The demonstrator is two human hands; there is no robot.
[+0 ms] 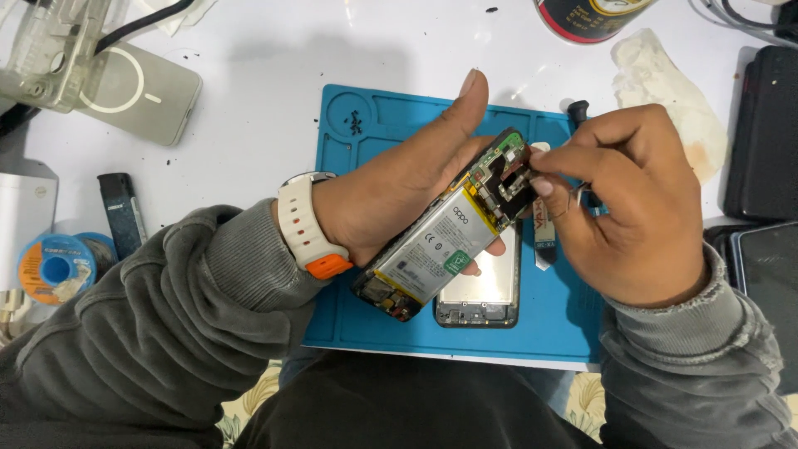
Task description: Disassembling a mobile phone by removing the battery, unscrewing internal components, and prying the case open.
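Resting phone (440, 241) across left fingers (490, 247)

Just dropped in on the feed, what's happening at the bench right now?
A person holds an opened phone, back off and battery exposed, tilted up in the left hand above a blue work mat. The right hand pinches at the circuit board end near the top of the phone, with a thin tool between its fingers. A second phone shell lies flat on the mat underneath.

Person wearing a grey ribbed-cuff sweatshirt (166, 316), sleeves bunching at both wrists, cream smartwatch strap (297, 218) with orange end showing on the left wrist, dark trousers (416, 407)
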